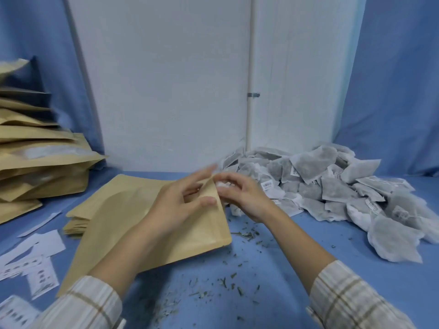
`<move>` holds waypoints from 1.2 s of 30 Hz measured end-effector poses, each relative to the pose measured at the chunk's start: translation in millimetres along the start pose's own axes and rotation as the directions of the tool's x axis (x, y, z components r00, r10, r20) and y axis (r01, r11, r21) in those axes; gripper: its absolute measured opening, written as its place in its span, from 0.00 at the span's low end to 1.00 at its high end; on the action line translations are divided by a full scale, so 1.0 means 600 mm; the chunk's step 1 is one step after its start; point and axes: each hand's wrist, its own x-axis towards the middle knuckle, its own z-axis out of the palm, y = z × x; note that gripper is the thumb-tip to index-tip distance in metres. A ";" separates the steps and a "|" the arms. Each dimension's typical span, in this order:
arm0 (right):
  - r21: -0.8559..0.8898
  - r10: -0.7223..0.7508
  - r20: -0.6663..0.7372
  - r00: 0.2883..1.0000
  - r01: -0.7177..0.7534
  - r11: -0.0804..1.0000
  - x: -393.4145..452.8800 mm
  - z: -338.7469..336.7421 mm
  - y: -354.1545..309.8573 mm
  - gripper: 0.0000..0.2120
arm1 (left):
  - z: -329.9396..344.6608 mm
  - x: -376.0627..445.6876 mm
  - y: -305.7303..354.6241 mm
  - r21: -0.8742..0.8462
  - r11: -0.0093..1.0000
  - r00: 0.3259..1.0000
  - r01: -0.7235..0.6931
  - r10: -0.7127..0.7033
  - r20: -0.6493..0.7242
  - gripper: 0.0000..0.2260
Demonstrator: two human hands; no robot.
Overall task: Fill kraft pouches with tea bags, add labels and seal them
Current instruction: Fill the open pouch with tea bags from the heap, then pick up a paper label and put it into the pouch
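your left hand (180, 200) and right hand (240, 193) pinch the mouth of the kraft pouch (133, 224), which lies under your left wrist; tea bags (332, 186) sit just right.

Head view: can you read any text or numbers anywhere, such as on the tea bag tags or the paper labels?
Nothing can be read.
Tea bag tags: barcode-like print, too blurred.
Paper labels: dark print, too blurred.
Kraft pouch: no print visible.

Label sheets (28, 264) blurred, print unreadable.
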 end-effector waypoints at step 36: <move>-0.660 0.204 0.400 0.894 0.126 0.741 -0.084 0.628 -0.167 0.15 | -0.410 -0.459 0.024 0.360 0.868 0.930 0.342 -0.258 -0.261 0.22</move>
